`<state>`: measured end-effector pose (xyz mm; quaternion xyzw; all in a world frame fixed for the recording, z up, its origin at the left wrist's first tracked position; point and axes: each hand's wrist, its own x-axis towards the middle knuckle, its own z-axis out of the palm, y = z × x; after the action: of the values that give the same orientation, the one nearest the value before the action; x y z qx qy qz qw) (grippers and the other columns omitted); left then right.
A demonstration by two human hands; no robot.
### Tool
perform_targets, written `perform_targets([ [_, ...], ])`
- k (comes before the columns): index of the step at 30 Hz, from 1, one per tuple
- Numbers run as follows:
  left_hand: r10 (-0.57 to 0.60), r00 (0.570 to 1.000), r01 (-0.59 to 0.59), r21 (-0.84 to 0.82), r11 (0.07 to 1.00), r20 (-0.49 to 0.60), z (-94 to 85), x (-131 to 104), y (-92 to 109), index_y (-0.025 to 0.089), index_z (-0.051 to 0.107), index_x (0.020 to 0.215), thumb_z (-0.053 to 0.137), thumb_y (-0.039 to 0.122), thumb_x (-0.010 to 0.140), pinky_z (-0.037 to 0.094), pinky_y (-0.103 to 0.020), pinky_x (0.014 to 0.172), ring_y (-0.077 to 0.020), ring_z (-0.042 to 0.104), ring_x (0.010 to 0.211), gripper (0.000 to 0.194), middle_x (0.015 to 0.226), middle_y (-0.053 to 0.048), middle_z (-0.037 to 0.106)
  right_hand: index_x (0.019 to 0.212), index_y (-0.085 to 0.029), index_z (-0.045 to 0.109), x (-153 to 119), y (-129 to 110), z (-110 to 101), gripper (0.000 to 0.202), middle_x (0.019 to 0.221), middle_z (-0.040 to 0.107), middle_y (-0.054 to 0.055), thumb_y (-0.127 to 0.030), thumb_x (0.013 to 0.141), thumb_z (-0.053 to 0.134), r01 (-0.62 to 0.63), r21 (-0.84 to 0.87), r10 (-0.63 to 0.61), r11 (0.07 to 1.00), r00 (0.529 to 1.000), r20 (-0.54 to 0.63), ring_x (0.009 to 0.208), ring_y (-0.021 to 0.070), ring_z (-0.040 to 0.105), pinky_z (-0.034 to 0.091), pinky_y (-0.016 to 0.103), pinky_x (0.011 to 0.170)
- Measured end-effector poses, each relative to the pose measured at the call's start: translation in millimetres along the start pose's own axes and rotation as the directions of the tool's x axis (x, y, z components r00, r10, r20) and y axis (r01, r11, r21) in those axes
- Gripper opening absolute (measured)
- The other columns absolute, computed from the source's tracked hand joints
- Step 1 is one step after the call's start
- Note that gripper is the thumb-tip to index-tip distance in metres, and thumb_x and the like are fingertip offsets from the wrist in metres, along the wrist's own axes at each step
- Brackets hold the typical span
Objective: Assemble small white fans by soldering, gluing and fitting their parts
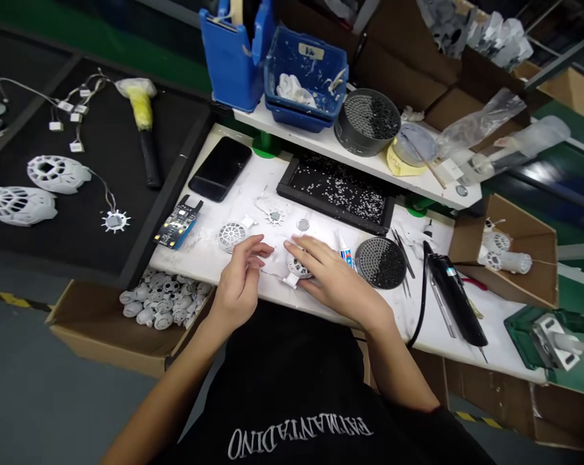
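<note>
My right hand point(328, 274) rests over a small round white grille part point(298, 266) with a short cable and a white connector point(291, 279); its fingers cover much of the part. Just to the left, my left hand point(242, 274) hovers over the white bench with its fingers curled and apart, nothing visible between them. Beyond it lies another round white grille point(232, 237). A gear-shaped piece with a wire point(274, 217) and a small round disc point(303, 224) sit farther back.
A glue tube point(345, 250), a dish of black bits point(381, 263), tweezers point(403, 253) and a black electric screwdriver point(457, 300) lie to the right. Left are a circuit board point(178, 223) and a phone point(221, 169). A shelf point(316, 139) stands behind.
</note>
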<state>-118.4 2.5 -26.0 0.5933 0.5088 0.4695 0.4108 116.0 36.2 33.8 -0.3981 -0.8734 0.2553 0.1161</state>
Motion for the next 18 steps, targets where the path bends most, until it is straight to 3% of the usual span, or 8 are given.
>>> perform_targets([
  [3, -0.053, 0.998, 0.046, -0.173, 0.984, -0.033, -2.8, -1, 0, 0.023, 0.051, 0.145, 0.045, 0.013, 0.101, 0.059, -0.039, 0.097, -0.0209, 0.069, 0.113, 0.046, 0.123, -0.01, 0.07, 0.161, -0.032, 0.044, 4, 4, 0, 0.064, 0.155, 0.057, 0.007, -0.025, 0.102, 0.068, -0.022, 0.098, 0.025, 0.995, 0.999, -0.027, 0.145, 0.0254, 0.053, 0.048, 0.048, 0.123],
  [7, -0.103, 0.992, 0.07, -0.358, 0.931, -0.074, -1.9, -3, 11, 0.023, 0.058, 0.133, 0.048, 0.008, 0.095, 0.054, -0.047, 0.117, -0.0232, 0.065, 0.133, 0.042, 0.133, -0.01, 0.068, 0.148, -0.028, 0.06, -4, -11, -11, 0.061, 0.141, 0.065, 0.008, -0.041, 0.092, 0.082, -0.116, 0.233, 0.176, 0.966, 0.949, -0.26, 0.133, 0.0275, 0.062, 0.056, 0.045, 0.112],
  [9, -0.048, 0.999, 0.054, -0.317, 0.947, 0.027, 3.0, -5, 20, 0.025, 0.058, 0.139, 0.054, 0.01, 0.095, 0.051, -0.048, 0.122, -0.0253, 0.06, 0.141, 0.047, 0.145, -0.01, 0.064, 0.143, -0.029, 0.064, -6, -25, -14, 0.062, 0.137, 0.067, 0.008, -0.047, 0.088, 0.086, -0.15, 0.3, 0.247, 0.942, 0.917, -0.314, 0.127, 0.0283, 0.065, 0.059, 0.045, 0.105],
  [12, 0.049, 0.984, -0.024, -0.144, 0.989, 0.171, 12.7, -7, 30, 0.027, 0.052, 0.151, 0.069, 0.018, 0.094, 0.055, -0.046, 0.117, -0.0282, 0.064, 0.137, 0.061, 0.15, -0.012, 0.062, 0.141, -0.029, 0.065, -6, -42, -13, 0.062, 0.135, 0.069, 0.008, -0.048, 0.086, 0.087, -0.156, 0.307, 0.258, 0.939, 0.909, -0.328, 0.124, 0.0288, 0.067, 0.06, 0.046, 0.103],
  [14, 0.108, 0.982, -0.103, -0.039, 0.994, 0.153, 16.8, -7, 33, 0.026, 0.051, 0.152, 0.075, 0.022, 0.092, 0.057, -0.043, 0.114, -0.028, 0.066, 0.133, 0.064, 0.147, -0.011, 0.065, 0.142, -0.03, 0.065, -7, -48, -12, 0.061, 0.135, 0.071, 0.007, -0.046, 0.087, 0.087, -0.148, 0.263, 0.234, 0.954, 0.911, -0.339, 0.124, 0.0284, 0.069, 0.06, 0.046, 0.105],
  [18, 0.226, 0.963, -0.232, 0.024, 0.972, 0.146, 17.7, -6, 31, 0.024, 0.059, 0.144, 0.076, 0.022, 0.094, 0.056, -0.035, 0.114, -0.0242, 0.069, 0.131, 0.053, 0.141, -0.009, 0.071, 0.143, -0.029, 0.065, -14, -50, -11, 0.06, 0.136, 0.073, 0.005, -0.046, 0.089, 0.085, -0.181, 0.225, 0.248, 0.957, 0.915, -0.317, 0.12, 0.0265, 0.073, 0.062, 0.043, 0.106],
])
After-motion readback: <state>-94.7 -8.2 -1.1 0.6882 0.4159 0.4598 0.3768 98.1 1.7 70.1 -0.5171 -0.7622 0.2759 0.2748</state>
